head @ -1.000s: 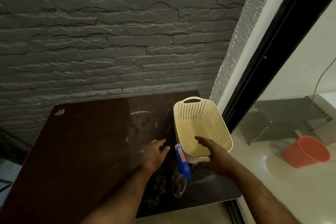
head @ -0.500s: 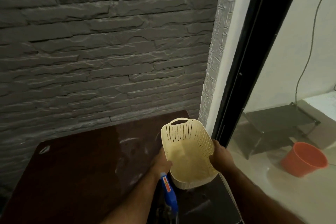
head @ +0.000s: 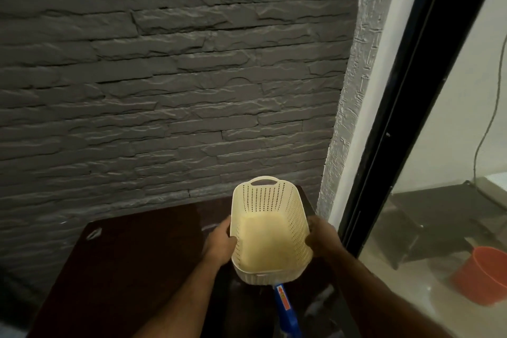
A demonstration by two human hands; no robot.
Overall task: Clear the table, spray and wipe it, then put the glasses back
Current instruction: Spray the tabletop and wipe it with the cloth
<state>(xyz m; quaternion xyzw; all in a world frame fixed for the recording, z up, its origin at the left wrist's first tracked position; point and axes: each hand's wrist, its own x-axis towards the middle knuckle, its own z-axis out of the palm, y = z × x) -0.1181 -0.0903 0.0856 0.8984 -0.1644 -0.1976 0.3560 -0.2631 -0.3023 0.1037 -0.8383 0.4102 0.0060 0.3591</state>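
A cream perforated plastic basket (head: 270, 230) with nothing inside is held over the right side of the dark brown table (head: 131, 263). My left hand (head: 219, 244) grips its left wall and my right hand (head: 322, 239) grips its right wall. A spray bottle with a blue head and red label (head: 285, 307) pokes out from under the basket's near end, close to the table's front edge. No glasses are in view.
A grey stone-clad wall (head: 178, 90) stands behind the table. To the right runs a black door frame (head: 389, 132) with a glass pane, and beyond it an orange bucket (head: 480, 274) sits on a pale floor.
Both hands have closed on the basket's sides and lifted it up and towards me. The view has tilted upward, showing more wall and less table.
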